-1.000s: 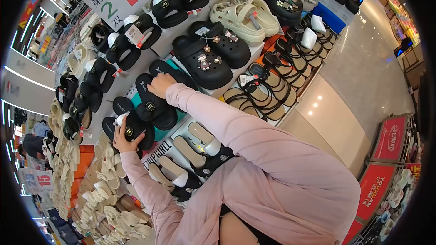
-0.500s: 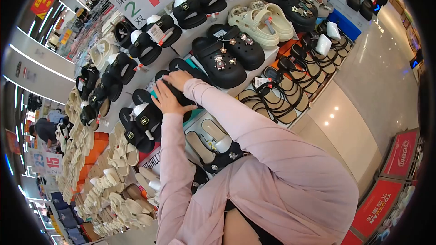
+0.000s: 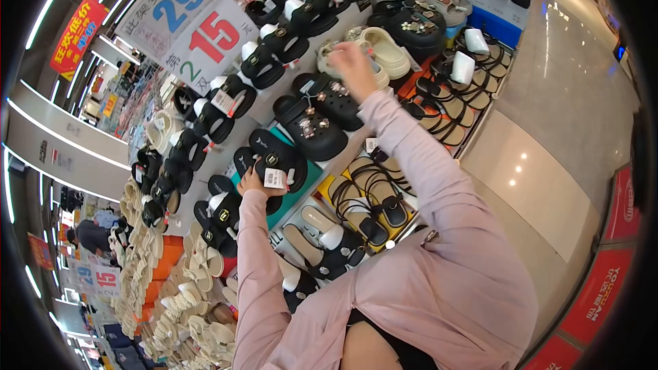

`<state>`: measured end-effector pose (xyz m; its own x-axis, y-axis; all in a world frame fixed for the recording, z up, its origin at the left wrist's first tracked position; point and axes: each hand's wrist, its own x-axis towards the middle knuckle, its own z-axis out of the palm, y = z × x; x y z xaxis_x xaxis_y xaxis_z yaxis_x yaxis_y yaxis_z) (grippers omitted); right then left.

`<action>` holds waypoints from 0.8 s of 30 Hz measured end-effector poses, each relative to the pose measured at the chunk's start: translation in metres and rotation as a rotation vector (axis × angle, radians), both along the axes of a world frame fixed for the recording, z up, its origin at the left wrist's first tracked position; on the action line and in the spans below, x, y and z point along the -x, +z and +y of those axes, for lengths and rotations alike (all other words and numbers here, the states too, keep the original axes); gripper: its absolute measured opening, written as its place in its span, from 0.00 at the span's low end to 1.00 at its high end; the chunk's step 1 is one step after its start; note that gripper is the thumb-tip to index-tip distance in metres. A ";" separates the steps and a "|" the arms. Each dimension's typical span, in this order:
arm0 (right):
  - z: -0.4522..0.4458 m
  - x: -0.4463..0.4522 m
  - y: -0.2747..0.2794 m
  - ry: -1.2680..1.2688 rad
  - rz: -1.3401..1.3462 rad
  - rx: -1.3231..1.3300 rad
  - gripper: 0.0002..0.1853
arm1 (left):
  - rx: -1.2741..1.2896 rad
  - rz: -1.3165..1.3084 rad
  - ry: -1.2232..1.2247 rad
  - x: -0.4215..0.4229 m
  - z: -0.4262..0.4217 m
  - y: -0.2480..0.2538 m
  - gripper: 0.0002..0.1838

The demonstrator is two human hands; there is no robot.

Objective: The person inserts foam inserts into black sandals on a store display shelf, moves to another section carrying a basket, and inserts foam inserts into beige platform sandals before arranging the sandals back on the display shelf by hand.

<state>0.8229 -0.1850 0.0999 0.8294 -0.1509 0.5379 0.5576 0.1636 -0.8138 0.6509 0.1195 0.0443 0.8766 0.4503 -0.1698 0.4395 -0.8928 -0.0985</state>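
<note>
My left hand (image 3: pixel 252 182) is closed on the near edge of a black slide sandal (image 3: pixel 248 159), its thumb below a white price tag (image 3: pixel 275 178). The matching black slide (image 3: pixel 282 149) lies right beside it on a teal surface. My right hand (image 3: pixel 354 67) is raised in front of the cream clogs (image 3: pixel 388 53), its fingers smeared by motion; whether it touches them I cannot tell. Below that hand sit black clogs (image 3: pixel 310 128) decorated with charms.
Strappy black sandals (image 3: pixel 373 192) lie at the near right of the stepped display. A price sign (image 3: pixel 199 27) stands at the back left. Beige sandals (image 3: pixel 195 301) fill the lower left. A tiled aisle (image 3: pixel 541 171) runs along the right; a person (image 3: pixel 91 236) bends in the distance.
My right hand has left the black slides and moved up and right toward the cream clogs. My left hand stays at the slides, now at their near edge. The view has shifted.
</note>
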 end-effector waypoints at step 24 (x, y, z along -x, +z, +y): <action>-0.314 -0.105 -0.144 -0.355 0.939 0.984 0.44 | 0.044 0.077 0.251 -0.014 0.035 -0.030 0.55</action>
